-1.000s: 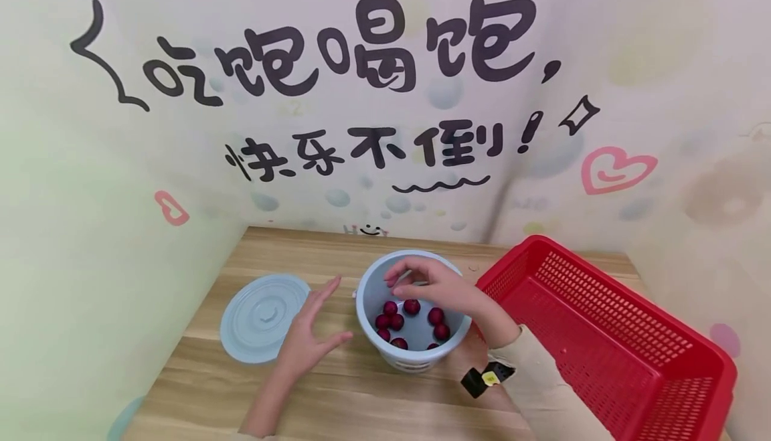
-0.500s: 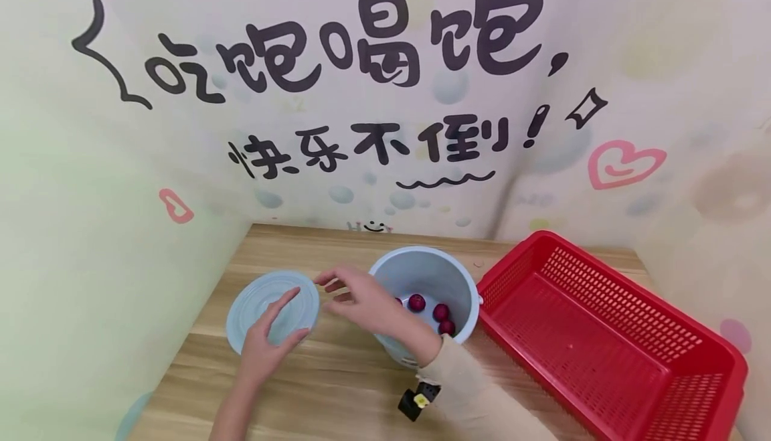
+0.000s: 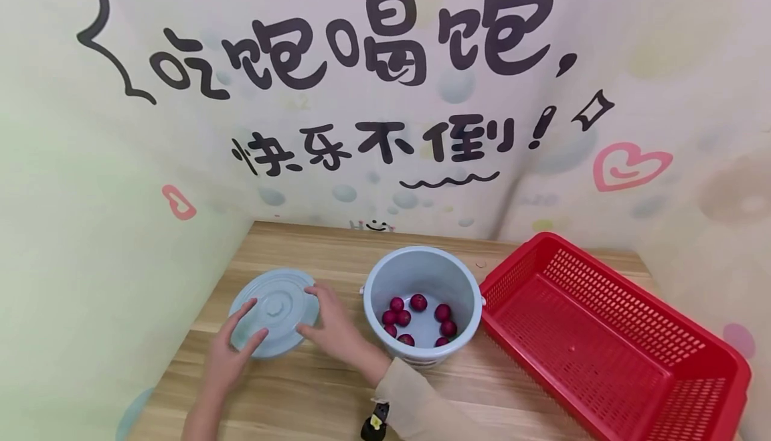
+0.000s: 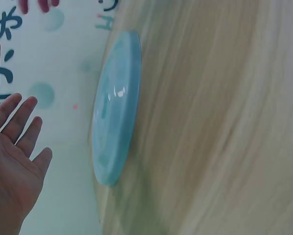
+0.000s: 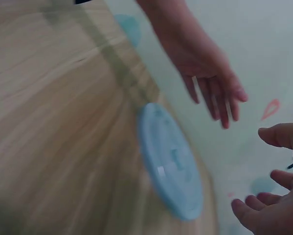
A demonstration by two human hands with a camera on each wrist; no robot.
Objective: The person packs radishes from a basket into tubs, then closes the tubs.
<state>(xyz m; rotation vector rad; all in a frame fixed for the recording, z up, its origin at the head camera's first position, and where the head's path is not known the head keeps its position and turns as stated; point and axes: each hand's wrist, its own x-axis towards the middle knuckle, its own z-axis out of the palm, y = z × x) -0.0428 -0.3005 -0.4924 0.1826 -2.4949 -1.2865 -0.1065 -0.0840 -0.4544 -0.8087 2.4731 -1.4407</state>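
A round light-blue bucket lid (image 3: 276,307) lies flat on the wooden table, knob side up. My left hand (image 3: 229,350) is over its left front edge, fingers spread; the left wrist view shows that hand (image 4: 16,161) apart from the lid (image 4: 118,107). From the right side, my right hand (image 3: 330,320) reaches over the lid's right edge, thumb and fingers parted. In the right wrist view both hands hover above the lid (image 5: 170,161) with nothing in them. Beside the right forearm stands the blue bucket (image 3: 423,260), several dark-red round fruits (image 3: 418,302) on its bottom.
A large red plastic basket (image 3: 602,334) with perforated sides stands right of the bucket, near its handle lug. The wooden table (image 3: 337,401) meets a printed wall (image 3: 337,247) at the back and a pale green wall (image 3: 120,280) on the left.
My right hand has moved left from over the bucket to the lid's right edge. My left hand has shifted left to the lid's other side. The fruits in the bucket are uncovered again.
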